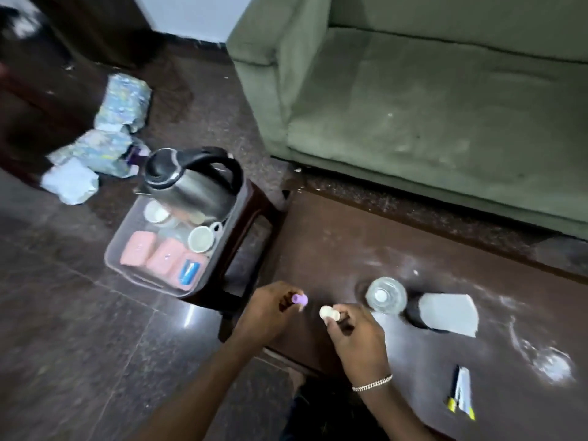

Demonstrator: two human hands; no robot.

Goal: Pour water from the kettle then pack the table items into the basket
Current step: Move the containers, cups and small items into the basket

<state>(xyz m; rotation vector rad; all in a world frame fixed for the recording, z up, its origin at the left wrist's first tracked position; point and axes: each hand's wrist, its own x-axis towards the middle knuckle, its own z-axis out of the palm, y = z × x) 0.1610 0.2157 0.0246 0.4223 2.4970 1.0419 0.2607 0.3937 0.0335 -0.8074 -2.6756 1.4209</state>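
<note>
My left hand grips a small item with a purple cap above the dark wooden table's left edge. Close beside it, my right hand holds a small item with a cream cap. A steel kettle with a black handle stands in the clear plastic basket on a small stool to the left. The basket also holds white cups and pink packs. A clear glass container and a dark jar with a grey lid stand on the table right of my hands.
A green sofa runs behind the table. Patterned packages lie on the dark tiled floor at the left. A pen and a small tube lie near the table's front right, with white powdery smears around.
</note>
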